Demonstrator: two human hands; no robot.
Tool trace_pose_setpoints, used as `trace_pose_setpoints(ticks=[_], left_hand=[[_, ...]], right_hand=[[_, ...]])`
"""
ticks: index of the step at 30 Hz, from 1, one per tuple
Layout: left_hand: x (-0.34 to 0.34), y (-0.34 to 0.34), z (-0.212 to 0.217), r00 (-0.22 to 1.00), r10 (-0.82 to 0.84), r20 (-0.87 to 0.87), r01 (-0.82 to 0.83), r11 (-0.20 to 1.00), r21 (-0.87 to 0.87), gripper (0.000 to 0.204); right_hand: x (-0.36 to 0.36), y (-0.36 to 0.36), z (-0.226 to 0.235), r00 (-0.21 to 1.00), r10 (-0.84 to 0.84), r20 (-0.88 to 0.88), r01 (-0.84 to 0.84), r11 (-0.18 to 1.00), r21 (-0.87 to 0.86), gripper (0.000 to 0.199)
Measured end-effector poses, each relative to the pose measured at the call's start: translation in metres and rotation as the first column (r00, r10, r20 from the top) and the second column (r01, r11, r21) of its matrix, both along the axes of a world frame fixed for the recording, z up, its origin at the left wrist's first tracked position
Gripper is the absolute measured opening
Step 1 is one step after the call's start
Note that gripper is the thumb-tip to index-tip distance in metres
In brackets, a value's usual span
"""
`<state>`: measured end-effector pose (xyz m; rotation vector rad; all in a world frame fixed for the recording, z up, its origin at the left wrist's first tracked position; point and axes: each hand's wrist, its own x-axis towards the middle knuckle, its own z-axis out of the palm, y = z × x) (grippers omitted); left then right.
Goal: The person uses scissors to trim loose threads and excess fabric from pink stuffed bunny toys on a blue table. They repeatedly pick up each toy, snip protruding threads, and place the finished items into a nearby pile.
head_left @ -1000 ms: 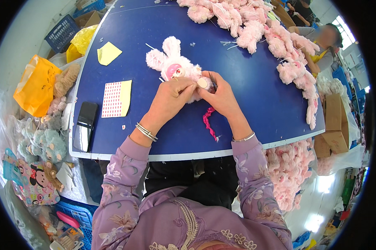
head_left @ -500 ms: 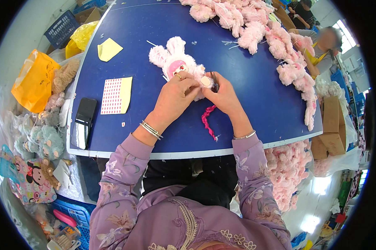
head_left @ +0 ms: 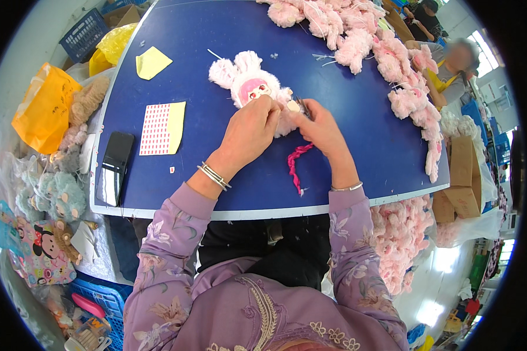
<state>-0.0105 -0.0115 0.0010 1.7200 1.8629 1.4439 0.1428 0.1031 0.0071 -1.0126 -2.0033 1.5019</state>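
A pale pink plush bunny toy (head_left: 249, 76) with long ears and a pink face lies on the blue tabletop, its ears away from me. My left hand (head_left: 250, 126) covers its lower face and body, thumb and fingers pinched together on the toy. At the toy's cream-coloured foot pad, my right hand (head_left: 322, 127) is closed around a small dark metal tool (head_left: 302, 106), mostly hidden by the fingers. The right thumb touches the foot. Below the right hand a twisted magenta strip (head_left: 293, 169) lies on the table; its upper end reaches toward the toy.
Limp pink plush pieces (head_left: 354, 50) are heaped along the table's far right edge. On the left lie a sticker sheet (head_left: 156, 130), a yellow paper (head_left: 153, 62) and a black phone (head_left: 115, 167). A cardboard box (head_left: 459, 181) stands right; a person (head_left: 450, 70) sits beyond the heap.
The toy's face shows more, with both eyes now visible, and its body has turned slightly. The magenta strip's upper end has shifted right. Both hands stay at the toy.
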Motion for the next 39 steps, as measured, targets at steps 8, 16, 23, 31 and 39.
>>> trace_pose_setpoints(ticks=[8,16,23,31,39], left_hand=[[-0.001,0.001,-0.003,1.000,-0.007,0.021,0.008,0.998,-0.063,0.010],[-0.002,-0.002,0.000,0.998,-0.013,0.062,0.017,0.998,-0.065,0.012],[-0.001,-0.004,0.005,0.999,-0.004,0.040,0.008,0.996,-0.093,0.013],[-0.002,-0.004,0.003,0.998,-0.019,0.052,0.025,0.995,-0.100,0.013],[-0.002,-0.005,0.005,0.997,-0.029,0.075,0.038,0.992,-0.123,0.012]], right_hand=[[0.024,-0.026,0.017,0.984,0.110,-0.140,-0.151,0.933,-0.325,0.039],[0.011,-0.035,0.017,0.996,0.080,0.038,-0.058,0.908,-0.414,0.039],[0.008,-0.033,0.015,0.997,0.033,0.065,-0.001,0.895,-0.447,0.038],[0.010,-0.033,0.016,0.998,0.055,0.024,-0.036,0.867,-0.497,0.039],[0.012,-0.034,0.018,0.998,0.057,-0.014,-0.056,0.856,-0.515,0.038]])
